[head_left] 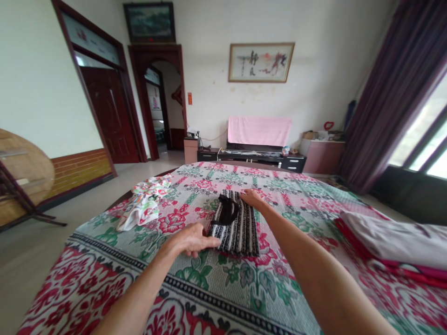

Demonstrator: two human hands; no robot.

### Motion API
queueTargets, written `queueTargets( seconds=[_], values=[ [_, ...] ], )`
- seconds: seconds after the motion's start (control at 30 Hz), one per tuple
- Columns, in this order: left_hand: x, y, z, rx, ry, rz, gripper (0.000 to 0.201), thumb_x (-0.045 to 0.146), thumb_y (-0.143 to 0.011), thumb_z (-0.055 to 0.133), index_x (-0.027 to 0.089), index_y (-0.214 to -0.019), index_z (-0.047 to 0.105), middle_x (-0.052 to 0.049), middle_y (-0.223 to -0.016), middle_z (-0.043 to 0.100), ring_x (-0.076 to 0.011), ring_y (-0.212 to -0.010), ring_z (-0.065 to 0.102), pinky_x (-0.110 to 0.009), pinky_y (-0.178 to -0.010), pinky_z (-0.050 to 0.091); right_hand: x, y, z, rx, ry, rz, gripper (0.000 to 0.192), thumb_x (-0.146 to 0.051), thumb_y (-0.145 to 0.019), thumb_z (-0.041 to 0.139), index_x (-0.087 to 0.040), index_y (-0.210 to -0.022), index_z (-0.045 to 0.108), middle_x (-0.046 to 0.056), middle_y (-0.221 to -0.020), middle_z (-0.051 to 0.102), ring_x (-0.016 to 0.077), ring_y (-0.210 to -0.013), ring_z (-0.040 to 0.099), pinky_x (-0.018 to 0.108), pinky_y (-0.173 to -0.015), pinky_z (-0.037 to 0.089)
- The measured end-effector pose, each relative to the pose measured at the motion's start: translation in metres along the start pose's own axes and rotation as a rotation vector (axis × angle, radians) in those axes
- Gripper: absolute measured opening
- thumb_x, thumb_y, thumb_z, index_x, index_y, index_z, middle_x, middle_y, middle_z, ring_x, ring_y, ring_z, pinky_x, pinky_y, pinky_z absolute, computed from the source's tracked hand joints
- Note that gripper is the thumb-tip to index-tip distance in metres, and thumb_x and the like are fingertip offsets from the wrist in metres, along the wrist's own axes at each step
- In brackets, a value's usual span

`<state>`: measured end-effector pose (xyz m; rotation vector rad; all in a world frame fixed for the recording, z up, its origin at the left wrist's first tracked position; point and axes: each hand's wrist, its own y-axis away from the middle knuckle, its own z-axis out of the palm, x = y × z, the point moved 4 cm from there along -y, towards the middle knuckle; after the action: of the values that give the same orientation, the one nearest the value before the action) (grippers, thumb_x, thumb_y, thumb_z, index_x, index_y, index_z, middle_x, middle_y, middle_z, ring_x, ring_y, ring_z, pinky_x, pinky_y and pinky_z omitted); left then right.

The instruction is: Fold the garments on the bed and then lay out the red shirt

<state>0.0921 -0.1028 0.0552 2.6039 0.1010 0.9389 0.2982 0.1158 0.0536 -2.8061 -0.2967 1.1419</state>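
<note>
Covering the bed, a floral spread (216, 279) bears a folded striped garment (239, 225) mid-surface. The left hand (190, 239) lies flat at its near corner, the right hand (252, 197) flat on its far edge, neither gripping. A pink-draped cabinet (260, 139) lines the white wall.

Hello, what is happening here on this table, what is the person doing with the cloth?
A person leans over a floral cloth and handles a folded black-and-white striped garment. The left hand rests at its near left corner, and the right hand lies flat on its far edge. A crumpled colourful garment lies to the left, and folded red and white bedding sits on the right.
</note>
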Motion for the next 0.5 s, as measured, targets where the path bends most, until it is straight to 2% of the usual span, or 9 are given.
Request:
queueTargets(
  seconds=[0.07,0.2,0.3,0.4,0.5],
  values=[
    [0.001,-0.005,0.006,0.027,0.039,0.012,0.05,0.066,-0.069,0.056,0.017,-0.077,0.065,-0.003,-0.048,0.059,-0.0165,-0.041,0.055,-0.024,-0.042,0.039,0.003,0.001,0.004,-0.04,0.053,0.002,0.018,-0.025,-0.073,0.058,-0.012,-0.078,0.069,0.007,-0.074,0.068,0.0209,-0.08,0.062,0.024,-0.066,0.043],
    [0.003,-0.012,0.013,0.136,0.059,-0.025,0.039,0.055,-0.071,0.056,0.018,-0.079,0.066,0.0,-0.042,0.053,-0.0152,-0.039,0.051,-0.023,-0.04,0.036,0.0,-0.003,0.006,-0.1,0.108,-0.008,0.011,-0.023,-0.069,0.062,-0.016,-0.061,0.064,0.003,-0.06,0.061,0.0179,-0.072,0.059,0.022,-0.06,0.039],
    [0.004,-0.013,0.013,0.158,0.124,-0.045,0.031,0.046,-0.067,0.061,0.017,-0.077,0.065,0.001,-0.045,0.054,-0.0143,-0.043,0.053,-0.021,-0.04,0.035,-0.002,-0.006,0.004,-0.156,0.095,0.009,0.015,-0.019,-0.066,0.064,-0.017,-0.052,0.058,0.001,-0.05,0.055,0.0167,-0.067,0.057,0.021,-0.056,0.038],
    [0.002,-0.01,0.009,0.12,0.315,-0.045,0.032,0.041,-0.063,0.065,0.016,-0.084,0.064,-0.002,-0.066,0.066,-0.0135,-0.052,0.059,-0.019,-0.041,0.037,-0.001,-0.003,-0.003,-0.201,0.028,0.041,0.017,-0.016,-0.065,0.063,-0.018,-0.051,0.054,0.0,-0.047,0.053,0.015,-0.063,0.056,0.02,-0.053,0.038],
    [-0.004,-0.011,0.005,0.093,0.604,-0.042,0.036,0.037,-0.061,0.067,0.018,-0.092,0.061,-0.001,-0.079,0.069,-0.0127,-0.057,0.062,-0.019,-0.046,0.042,0.006,0.009,-0.015,-0.218,-0.067,0.083,0.018,-0.017,-0.067,0.062,-0.018,-0.052,0.051,-0.001,-0.044,0.05,0.0134,-0.055,0.053,0.02,-0.049,0.038]
  ],
)
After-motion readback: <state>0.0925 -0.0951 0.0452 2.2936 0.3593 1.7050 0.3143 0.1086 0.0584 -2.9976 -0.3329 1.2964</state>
